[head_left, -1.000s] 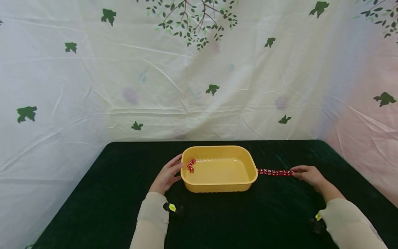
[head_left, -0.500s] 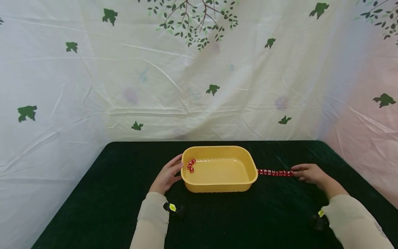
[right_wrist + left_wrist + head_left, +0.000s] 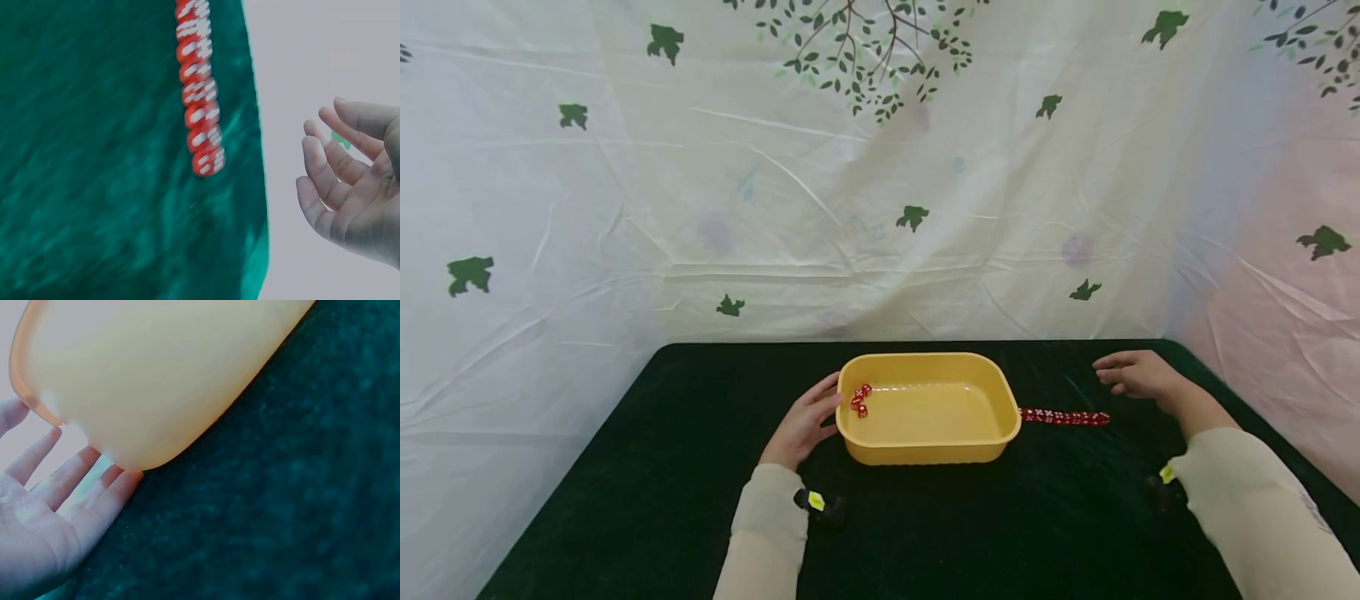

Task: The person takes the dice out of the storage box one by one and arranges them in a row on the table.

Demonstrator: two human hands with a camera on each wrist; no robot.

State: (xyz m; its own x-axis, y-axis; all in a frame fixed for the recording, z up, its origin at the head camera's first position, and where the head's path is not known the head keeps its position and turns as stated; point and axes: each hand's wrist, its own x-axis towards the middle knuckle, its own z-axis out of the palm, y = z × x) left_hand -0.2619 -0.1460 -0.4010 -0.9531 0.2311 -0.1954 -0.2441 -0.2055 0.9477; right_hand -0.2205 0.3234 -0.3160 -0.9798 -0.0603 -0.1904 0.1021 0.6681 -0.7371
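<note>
The yellow plastic tub (image 3: 925, 454), a rounded rectangle, sits near the back edge of the dark green cloth-covered table (image 3: 625, 500), about midway between its two back corners. The left hand (image 3: 802, 423) rests against the tub's left end, fingers extended and touching its outside rather than clenched round it. A few loose red dice with white pips (image 3: 862, 411) lie inside, by that same end.

From the tub's right end a straight row of red dice with white pips (image 3: 1065, 417) runs toward the table's right edge. The right hand (image 3: 1138, 375) is released — fingers loosely bent — and hangs clear of the row, over toward the back right corner. Behind the back edge hangs a pale curtain (image 3: 775, 208) with green bird and leaf prints.
</note>
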